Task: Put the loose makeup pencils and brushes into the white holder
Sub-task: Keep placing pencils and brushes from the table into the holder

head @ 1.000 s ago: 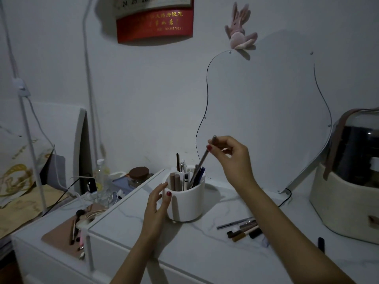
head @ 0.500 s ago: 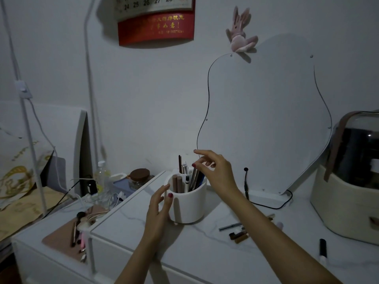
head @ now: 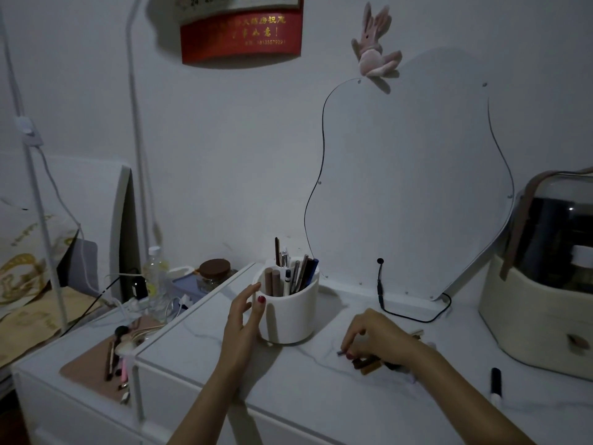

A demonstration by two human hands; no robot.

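On wall, red calendar (head: 241, 36), dates 24, 25

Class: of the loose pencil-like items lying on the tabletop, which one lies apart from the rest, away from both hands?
The black pen near the table's right front edge. The other loose pencils lie bunched under the right hand.

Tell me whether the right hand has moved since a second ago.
Yes. The right hand was above the white holder, lowering a pencil in; now it is down on the tabletop to the holder's right, fingers on the loose pencils.
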